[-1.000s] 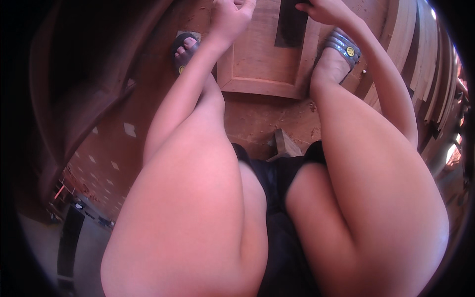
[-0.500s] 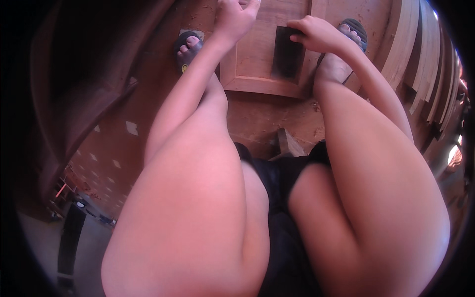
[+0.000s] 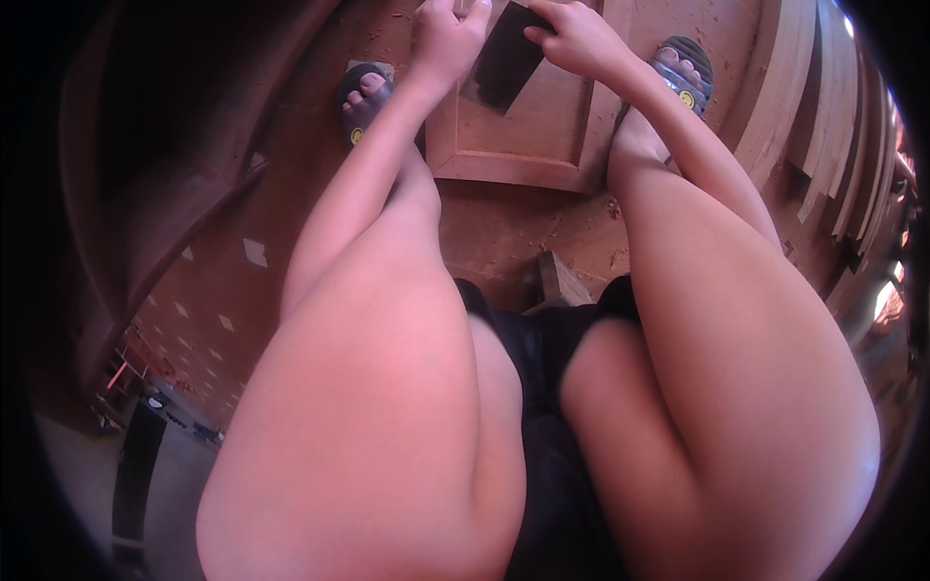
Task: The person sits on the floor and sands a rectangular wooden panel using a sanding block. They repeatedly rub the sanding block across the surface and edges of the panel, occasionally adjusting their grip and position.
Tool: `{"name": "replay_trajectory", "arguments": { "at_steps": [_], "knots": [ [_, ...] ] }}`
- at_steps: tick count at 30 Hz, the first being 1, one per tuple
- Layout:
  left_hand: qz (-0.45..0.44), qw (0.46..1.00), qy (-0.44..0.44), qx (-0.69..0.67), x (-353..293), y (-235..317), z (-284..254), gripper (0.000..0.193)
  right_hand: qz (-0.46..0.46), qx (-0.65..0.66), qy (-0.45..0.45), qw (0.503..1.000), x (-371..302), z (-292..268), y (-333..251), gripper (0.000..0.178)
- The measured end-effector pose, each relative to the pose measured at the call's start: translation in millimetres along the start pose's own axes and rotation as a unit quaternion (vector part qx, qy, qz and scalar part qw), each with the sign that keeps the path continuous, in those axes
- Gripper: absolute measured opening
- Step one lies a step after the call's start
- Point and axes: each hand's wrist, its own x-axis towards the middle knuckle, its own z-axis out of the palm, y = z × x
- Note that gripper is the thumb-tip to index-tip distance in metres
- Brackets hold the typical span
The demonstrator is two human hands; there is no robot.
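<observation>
At the top of the view, my right hand (image 3: 588,44) pinches the upper corner of a dark rectangular sheet that looks like sandpaper (image 3: 508,60). The sheet slants over a framed wooden panel (image 3: 533,167), its lower end ragged. Just left of the sheet is my left hand (image 3: 446,44), fingers curled in and thumb toward the sheet. The upper edge of the picture cuts off its fingertips, and I cannot make out what, if anything, is in them.
My sandalled feet flank the panel, the left sandal (image 3: 366,92) and the right sandal (image 3: 686,73). Several long wooden boards (image 3: 804,107) lie at the right. A small wood block (image 3: 562,281) sits between my legs. Wood shavings dot the brown surface. A dark curved shape (image 3: 184,174) fills the left.
My right hand has moved up and left, carrying the dark sheet from the panel's right part toward my left hand. The sheet is now tilted. My left hand has shifted slightly left.
</observation>
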Motion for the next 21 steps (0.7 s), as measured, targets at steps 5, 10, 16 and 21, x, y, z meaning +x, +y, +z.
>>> {"name": "replay_trajectory", "arguments": {
  "at_steps": [5, 10, 16, 21],
  "knots": [
    [-0.04, 0.997, -0.06, -0.038, -8.8, -7.0, 6.3, 0.033, 0.006, -0.007, -0.024, 1.0, -6.1, -9.7, -0.3, 0.028],
    [-0.051, 0.993, -0.105, -0.03, -6.6, -18.9, 0.1, 0.032, 0.013, -0.028, -0.047, 0.998, -5.3, -20.0, -13.8, 0.026],
    [-0.048, 0.989, -0.131, -0.047, -7.9, -22.3, 1.7, 0.029, -0.014, -0.035, -0.067, 0.997, -10.1, -12.4, -18.9, 0.024],
    [-0.027, 0.987, -0.154, -0.046, -3.6, -32.0, -3.4, 0.029, -0.046, -0.041, -0.075, 0.995, -10.8, -1.0, -23.3, 0.02]
  ]
}}
